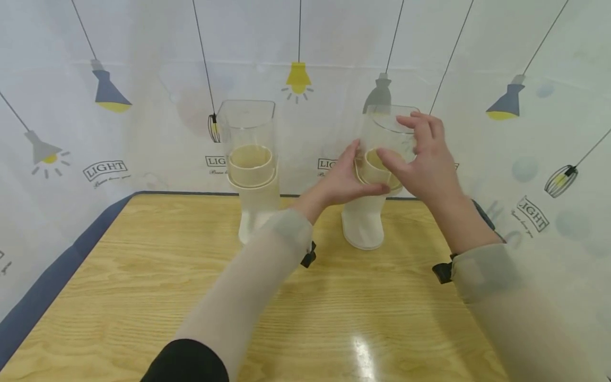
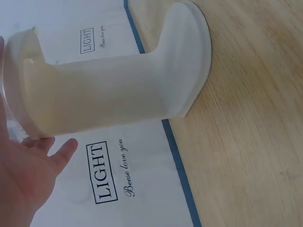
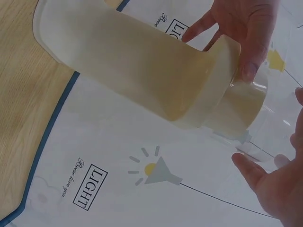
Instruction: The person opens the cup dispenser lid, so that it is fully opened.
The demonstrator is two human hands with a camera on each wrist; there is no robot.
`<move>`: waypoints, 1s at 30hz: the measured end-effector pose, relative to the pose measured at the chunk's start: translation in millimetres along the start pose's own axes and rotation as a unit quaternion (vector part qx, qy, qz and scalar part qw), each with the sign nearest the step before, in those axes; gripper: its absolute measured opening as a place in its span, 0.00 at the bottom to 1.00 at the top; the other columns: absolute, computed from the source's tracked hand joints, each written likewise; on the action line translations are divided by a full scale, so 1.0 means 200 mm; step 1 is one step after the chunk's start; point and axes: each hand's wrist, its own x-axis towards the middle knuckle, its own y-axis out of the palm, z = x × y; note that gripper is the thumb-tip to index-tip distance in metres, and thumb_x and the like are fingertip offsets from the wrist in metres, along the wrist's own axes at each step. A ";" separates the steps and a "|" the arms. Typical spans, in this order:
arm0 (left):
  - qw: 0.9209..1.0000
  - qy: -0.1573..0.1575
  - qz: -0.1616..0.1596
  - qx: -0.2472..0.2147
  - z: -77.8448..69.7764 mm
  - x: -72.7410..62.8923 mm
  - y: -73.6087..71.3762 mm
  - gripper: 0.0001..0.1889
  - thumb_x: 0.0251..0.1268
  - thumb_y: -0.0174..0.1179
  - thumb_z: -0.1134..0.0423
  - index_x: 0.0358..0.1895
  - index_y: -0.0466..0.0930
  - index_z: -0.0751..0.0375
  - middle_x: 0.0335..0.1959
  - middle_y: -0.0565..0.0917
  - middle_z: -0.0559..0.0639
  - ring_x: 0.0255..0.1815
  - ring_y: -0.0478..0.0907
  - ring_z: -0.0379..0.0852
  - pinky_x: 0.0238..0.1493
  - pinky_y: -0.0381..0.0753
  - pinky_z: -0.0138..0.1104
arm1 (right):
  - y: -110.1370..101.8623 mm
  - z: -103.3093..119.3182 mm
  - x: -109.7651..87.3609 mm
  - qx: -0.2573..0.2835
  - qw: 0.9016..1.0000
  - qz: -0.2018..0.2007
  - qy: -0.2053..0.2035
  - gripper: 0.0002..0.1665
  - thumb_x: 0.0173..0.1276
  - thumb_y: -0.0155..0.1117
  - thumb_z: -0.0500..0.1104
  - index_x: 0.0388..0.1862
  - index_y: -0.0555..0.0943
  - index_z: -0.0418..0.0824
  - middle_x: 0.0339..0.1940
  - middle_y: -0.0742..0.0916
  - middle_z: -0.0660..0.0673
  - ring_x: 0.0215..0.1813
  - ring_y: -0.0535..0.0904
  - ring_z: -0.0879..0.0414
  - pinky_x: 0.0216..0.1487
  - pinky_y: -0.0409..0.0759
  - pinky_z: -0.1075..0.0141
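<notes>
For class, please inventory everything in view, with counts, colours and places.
Backdrop: 1, white, background.
Table: 1, yellow-brown, foreground.
Edging: 1, dark blue, along the table's far and left edges.
Printed lamps: several, yellow, grey, blue, black, on the backdrop.
LIGHT lettering: several, black, on the backdrop.
Boot-shaped stands: 2, white, on the table.
Containers: 2, clear, one atop each stand.
Dark item: 1, black, head view's lower edge, unidentified.
Sleeves: 2, pale, forearms.
Wrist straps: 2, black, one per wrist.
Left hand: 1, bare, around the right container's lower part.
Right hand: 1, bare, beside it.
</notes>
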 end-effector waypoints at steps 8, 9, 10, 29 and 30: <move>0.999 0.007 -0.030 -0.012 0.02 0.01 0.03 0.70 0.50 0.86 0.38 0.90 0.46 0.49 0.83 0.64 0.53 0.81 0.67 0.52 0.83 0.71 0.50 | 0.06 -0.02 -0.01 0.004 0.999 -0.036 -0.008 0.43 0.71 0.75 0.55 0.80 0.71 0.44 0.84 0.67 0.41 0.66 0.82 0.35 0.68 0.84 0.41; 0.999 0.007 -0.035 -0.009 0.02 0.01 0.04 0.70 0.50 0.86 0.38 0.89 0.46 0.48 0.83 0.64 0.52 0.81 0.67 0.51 0.83 0.71 0.50 | 0.06 -0.02 -0.01 0.006 0.999 -0.039 -0.009 0.43 0.70 0.75 0.55 0.80 0.71 0.43 0.84 0.67 0.41 0.67 0.82 0.35 0.69 0.84 0.40; 0.999 0.006 -0.041 -0.006 0.02 0.00 0.05 0.69 0.49 0.86 0.38 0.89 0.47 0.48 0.82 0.64 0.51 0.80 0.67 0.51 0.83 0.72 0.50 | 0.07 -0.02 -0.01 0.007 0.999 -0.042 -0.009 0.44 0.70 0.75 0.55 0.79 0.71 0.43 0.84 0.67 0.41 0.68 0.81 0.35 0.69 0.84 0.40; 0.983 0.010 -0.161 0.083 0.01 -0.10 0.21 0.70 0.49 0.84 0.32 0.88 0.46 0.49 0.79 0.67 0.51 0.77 0.68 0.49 0.77 0.77 0.46 | 0.09 -0.08 -0.04 0.116 0.993 -0.027 -0.002 0.49 0.66 0.79 0.44 0.80 0.63 0.38 0.87 0.58 0.46 0.81 0.67 0.35 0.80 0.74 0.35; 0.982 0.009 -0.167 0.086 0.01 -0.10 0.22 0.70 0.49 0.84 0.32 0.88 0.46 0.49 0.78 0.67 0.50 0.77 0.68 0.50 0.77 0.78 0.47 | 0.10 -0.08 -0.04 0.118 0.993 -0.031 0.000 0.49 0.66 0.80 0.44 0.79 0.63 0.38 0.88 0.58 0.45 0.81 0.68 0.35 0.80 0.74 0.35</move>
